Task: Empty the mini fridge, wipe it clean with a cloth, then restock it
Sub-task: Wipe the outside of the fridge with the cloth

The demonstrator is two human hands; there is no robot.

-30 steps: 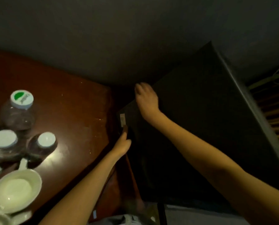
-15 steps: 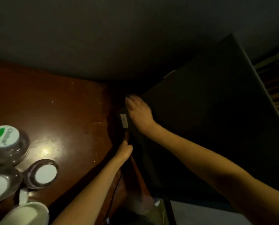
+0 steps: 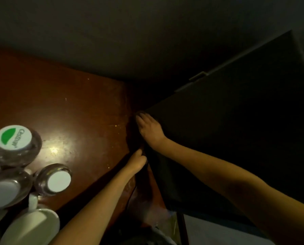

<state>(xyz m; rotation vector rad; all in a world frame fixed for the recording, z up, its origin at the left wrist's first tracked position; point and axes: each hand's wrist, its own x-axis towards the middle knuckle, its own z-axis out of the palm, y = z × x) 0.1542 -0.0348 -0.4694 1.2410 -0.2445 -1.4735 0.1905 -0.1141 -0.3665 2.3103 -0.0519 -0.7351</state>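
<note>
The mini fridge (image 3: 236,138) fills the right side of the scene, a black box whose broad dark panel has its left corner pointing toward the desk (image 3: 68,103). Its far edge runs up to the right, past a small grey hinge (image 3: 199,76). Only a narrow dark gap separates its left edge from the desk's right edge.

The right hand (image 3: 150,129) lies flat with its fingers spread on the panel at that left corner. The left hand (image 3: 137,162) reaches into the gap just nearer, fingertips lost in shadow, so its grip cannot be told.

On the brown desk, well left of the fridge, stand a clear bottle with a green-and-white cap (image 3: 14,137) and two white-capped bottles (image 3: 59,181). Their contents cannot be made out. A white cup (image 3: 32,225) sits nearest.
</note>
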